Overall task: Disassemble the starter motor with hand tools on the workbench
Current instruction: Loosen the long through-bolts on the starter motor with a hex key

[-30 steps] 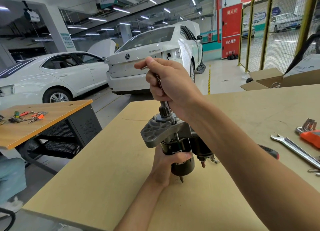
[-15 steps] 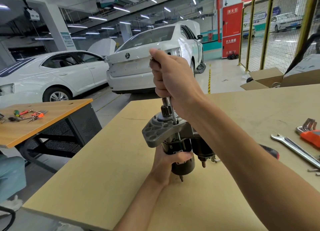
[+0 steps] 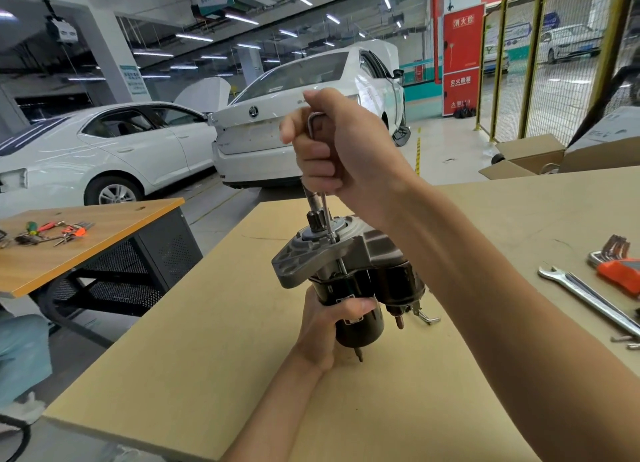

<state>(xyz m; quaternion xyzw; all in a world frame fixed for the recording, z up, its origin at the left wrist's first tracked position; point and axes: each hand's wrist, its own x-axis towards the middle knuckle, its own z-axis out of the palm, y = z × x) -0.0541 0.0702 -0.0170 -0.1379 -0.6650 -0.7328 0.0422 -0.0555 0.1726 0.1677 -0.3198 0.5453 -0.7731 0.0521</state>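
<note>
Here my left hand (image 3: pixel 320 333) grips the starter motor (image 3: pixel 349 281) upright on the workbench (image 3: pixel 194 375); my right hand (image 3: pixel 339 149) clenches a hex key (image 3: pixel 327 215), its forearm hiding bench behind, wrench (image 3: pixel 585 297) nearby.

Two hands, one starter motor (image 3: pixel 360 281), one L-shaped key (image 3: pixel 323 198), one spanner (image 3: pixel 585 297), two white cars, two benches

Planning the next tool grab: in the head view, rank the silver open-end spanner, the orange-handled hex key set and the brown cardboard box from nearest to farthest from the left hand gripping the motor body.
From the left hand:
1. Silver open-end spanner, flat on the workbench, to the right.
2. Orange-handled hex key set, just beyond the spanner, far right.
3. Brown cardboard box, past the bench's far right edge.
</note>
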